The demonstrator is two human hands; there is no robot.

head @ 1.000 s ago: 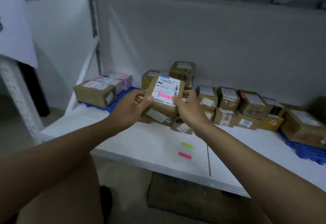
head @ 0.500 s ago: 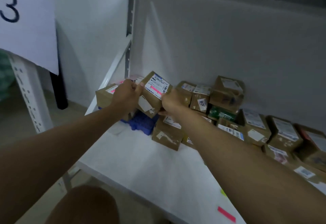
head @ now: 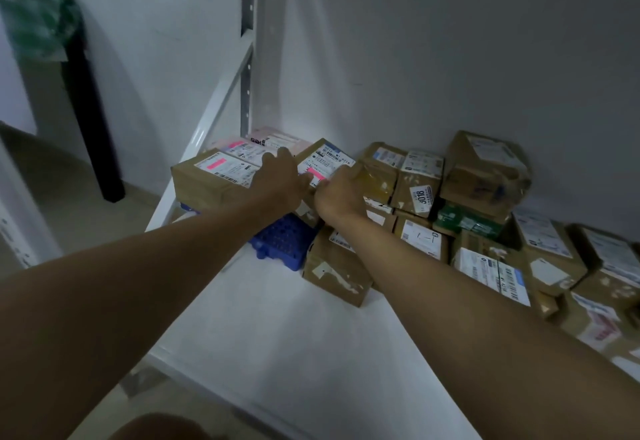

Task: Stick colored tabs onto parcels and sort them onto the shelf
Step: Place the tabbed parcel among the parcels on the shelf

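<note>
Both arms reach forward over the white shelf (head: 304,346) toward its back left corner. The left hand (head: 280,180) and the right hand (head: 341,193) grip a small brown parcel (head: 325,162) from either side; its white label faces up and carries a pink tab (head: 317,173). Just left of it, at the shelf's left edge, a larger box (head: 211,180) also bears a pink tab on its label, with two more labelled parcels behind it. These rest on a blue pallet (head: 282,240). A heap of brown parcels (head: 485,218) runs along the back wall toward the shelf's right edge.
</note>
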